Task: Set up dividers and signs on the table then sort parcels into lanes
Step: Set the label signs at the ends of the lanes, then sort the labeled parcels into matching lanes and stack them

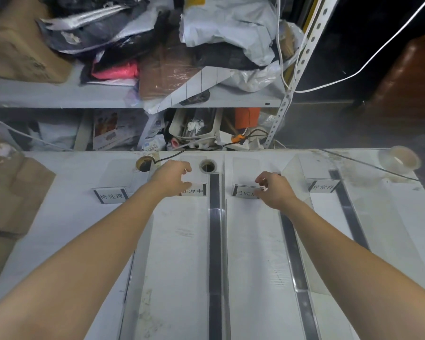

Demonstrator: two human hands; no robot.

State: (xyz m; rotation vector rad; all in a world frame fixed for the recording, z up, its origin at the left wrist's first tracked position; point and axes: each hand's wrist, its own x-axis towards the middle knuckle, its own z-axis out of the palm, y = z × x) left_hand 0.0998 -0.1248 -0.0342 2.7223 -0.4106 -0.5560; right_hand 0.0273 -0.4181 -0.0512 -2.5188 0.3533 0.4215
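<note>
Head view — your left hand (171, 179) pinches one clear acrylic sign (194, 191), your right hand (275, 191) the neighbouring sign (244, 193), near the white worktop's (66, 229) far edge.

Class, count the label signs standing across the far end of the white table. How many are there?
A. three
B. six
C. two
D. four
D: four show, left to right: the first sign, second sign, third sign and fourth sign.
</note>
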